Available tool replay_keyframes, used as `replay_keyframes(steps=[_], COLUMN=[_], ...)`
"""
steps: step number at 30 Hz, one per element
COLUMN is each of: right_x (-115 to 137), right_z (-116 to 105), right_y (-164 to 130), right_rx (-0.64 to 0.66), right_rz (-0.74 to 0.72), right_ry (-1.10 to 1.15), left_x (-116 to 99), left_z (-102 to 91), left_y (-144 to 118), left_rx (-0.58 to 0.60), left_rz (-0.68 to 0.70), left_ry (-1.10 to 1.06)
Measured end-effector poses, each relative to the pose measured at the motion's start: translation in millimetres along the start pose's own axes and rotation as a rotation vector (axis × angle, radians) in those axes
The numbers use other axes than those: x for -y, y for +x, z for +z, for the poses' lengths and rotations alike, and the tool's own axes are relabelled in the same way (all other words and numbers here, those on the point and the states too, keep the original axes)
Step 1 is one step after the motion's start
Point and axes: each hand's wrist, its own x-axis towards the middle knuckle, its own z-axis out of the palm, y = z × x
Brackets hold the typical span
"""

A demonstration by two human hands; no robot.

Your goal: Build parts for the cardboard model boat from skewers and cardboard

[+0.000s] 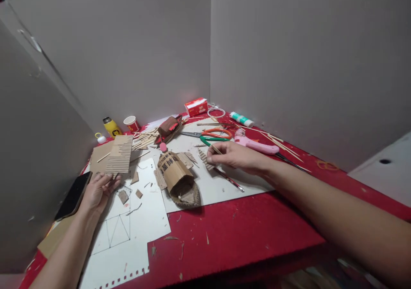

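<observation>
Grey partition walls enclose a red table (pixel 257 224) strewn with scraps. A cardboard boat model (pixel 178 178) stands largely built at centre. At its nine o'clock, the left hand (pixel 98 190) holds a corrugated cardboard sheet (pixel 119 154) by its lower edge; at two o'clock, the right hand (pixel 233 156) pinches a thin stick (pixel 214 148).
</observation>
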Motion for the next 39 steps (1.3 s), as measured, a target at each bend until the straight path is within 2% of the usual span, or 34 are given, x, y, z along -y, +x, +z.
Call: replay_keyframes(steps=[8,21,33,39], right_x=[-6,-23,-26,-29], right_z=[4,4,5,5], right_y=[2,11,9,11], right_rx=[-0.064,-0.103,-0.086,0.030], right_rz=[0.034,0.039,0.088,0.075], right_ry=[0.029,-0.141,-0.332,-0.389], left_x=[4,7,7,5], left_z=[1.6,2.4,13.5,16.7], left_y=[-4,-11,-18,-23], left_rx=[0.015,0.103,0.183,0.234], left_rz=[-0.041,-0.107,-0.166,-0.209], left_ry=[-0.031,-0.095,-0.137,-0.151])
